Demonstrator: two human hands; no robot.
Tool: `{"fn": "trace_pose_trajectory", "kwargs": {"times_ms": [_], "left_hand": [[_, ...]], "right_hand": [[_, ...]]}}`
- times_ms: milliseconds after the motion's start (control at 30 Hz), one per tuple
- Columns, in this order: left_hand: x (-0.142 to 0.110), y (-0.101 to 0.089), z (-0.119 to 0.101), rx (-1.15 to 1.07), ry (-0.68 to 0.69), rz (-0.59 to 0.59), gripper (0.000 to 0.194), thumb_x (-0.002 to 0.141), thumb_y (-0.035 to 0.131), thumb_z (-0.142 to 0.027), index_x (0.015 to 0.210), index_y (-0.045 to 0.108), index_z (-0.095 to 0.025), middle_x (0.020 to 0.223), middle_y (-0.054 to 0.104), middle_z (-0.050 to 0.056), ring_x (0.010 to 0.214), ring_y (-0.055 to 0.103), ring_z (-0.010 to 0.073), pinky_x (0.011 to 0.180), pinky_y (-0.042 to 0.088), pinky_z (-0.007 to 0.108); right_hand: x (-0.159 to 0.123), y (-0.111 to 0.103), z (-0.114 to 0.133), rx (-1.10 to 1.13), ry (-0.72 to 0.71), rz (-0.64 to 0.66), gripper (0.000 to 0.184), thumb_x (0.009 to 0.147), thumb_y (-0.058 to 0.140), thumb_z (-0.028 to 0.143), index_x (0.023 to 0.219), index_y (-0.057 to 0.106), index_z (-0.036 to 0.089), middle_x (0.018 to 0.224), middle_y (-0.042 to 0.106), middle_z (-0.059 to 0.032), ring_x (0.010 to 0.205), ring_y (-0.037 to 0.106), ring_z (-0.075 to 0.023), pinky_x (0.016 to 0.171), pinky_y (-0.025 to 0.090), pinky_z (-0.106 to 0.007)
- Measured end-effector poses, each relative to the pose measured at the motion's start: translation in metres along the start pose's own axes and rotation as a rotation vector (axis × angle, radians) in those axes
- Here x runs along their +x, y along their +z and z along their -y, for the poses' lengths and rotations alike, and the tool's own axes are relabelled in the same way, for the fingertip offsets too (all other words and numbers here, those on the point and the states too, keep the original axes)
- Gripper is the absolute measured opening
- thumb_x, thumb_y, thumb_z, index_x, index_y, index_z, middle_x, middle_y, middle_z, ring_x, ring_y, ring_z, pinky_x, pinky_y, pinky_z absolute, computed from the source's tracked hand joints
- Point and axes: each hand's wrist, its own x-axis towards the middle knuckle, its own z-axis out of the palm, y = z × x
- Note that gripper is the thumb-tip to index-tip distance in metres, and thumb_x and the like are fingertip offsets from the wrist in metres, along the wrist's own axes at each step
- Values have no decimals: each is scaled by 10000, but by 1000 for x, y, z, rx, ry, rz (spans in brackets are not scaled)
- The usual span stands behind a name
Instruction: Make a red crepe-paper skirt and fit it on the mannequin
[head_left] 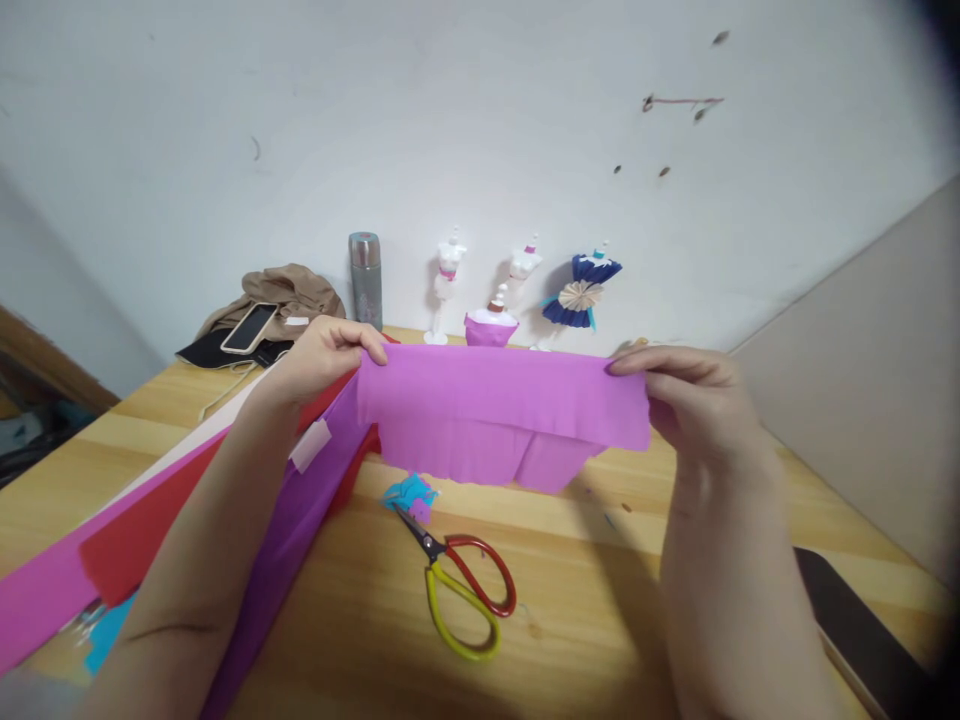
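Observation:
A strip of purple crepe paper (495,395), folded over with a lower layer hanging below, is stretched in the air between my hands. My left hand (330,350) pinches its upper left corner between thumb and fingers. At the upper right corner my right hand (686,385) grips it the same way. Below the strip, scissors (465,590) with one red and one yellow handle lie on the wooden table (360,620). Small blue and purple scraps (410,492) lie by their tips. Behind the strip a small mannequin (491,328) wears purple paper, its lower part hidden.
Long purple, red and pink paper sheets (300,530) lie under my left arm. Along the wall stand a grey thermos (365,280), white mannequins (448,275) and one dressed in dark blue (581,295). A phone (251,328) rests on cloth, far left. A dark flat object (862,630) lies right.

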Motion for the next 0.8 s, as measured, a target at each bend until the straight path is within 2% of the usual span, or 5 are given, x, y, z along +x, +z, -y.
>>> {"fn": "trace_pose_trajectory", "kwargs": {"times_ms": [200, 333, 500, 600, 800], "left_hand": [[-5, 9, -16, 66, -64, -17, 117, 678, 653, -233, 687, 756, -177, 769, 721, 57, 767, 633, 192, 704, 494, 293], [-4, 18, -15, 206, -125, -78, 160, 679, 719, -297, 652, 656, -153, 692, 640, 25, 654, 545, 139, 607, 421, 257], [1, 13, -5, 434, -91, 198, 143, 643, 687, -168, 776, 636, -175, 804, 636, -5, 723, 544, 138, 668, 416, 239], [4, 6, 5, 426, -121, 449, 225, 653, 675, -167, 877, 677, -193, 901, 673, 5, 838, 596, 171, 732, 433, 244], [9, 8, 29, 388, -139, 458, 254, 625, 649, -152, 874, 686, -186, 896, 676, 18, 866, 603, 187, 777, 420, 268]], "right_hand": [[-2, 8, 4, -59, 20, -85, 56, 599, 754, 264, 617, 768, 213, 661, 696, -51, 640, 571, -165, 539, 421, -286], [-3, 17, 5, -177, 31, -149, 216, 569, 841, 225, 733, 700, 227, 653, 628, 13, 591, 542, -131, 516, 432, -258], [-3, 10, 1, -309, 288, 363, 425, 644, 838, 331, 1034, 713, 218, 691, 626, 10, 607, 562, -140, 542, 466, -270], [0, 7, -8, -383, 390, 719, 321, 697, 800, 395, 937, 744, 189, 727, 651, -12, 668, 562, -150, 599, 462, -279], [7, 16, -26, -520, 335, 696, 262, 728, 748, 419, 668, 671, 176, 610, 566, 21, 596, 487, -127, 562, 385, -259]]}}
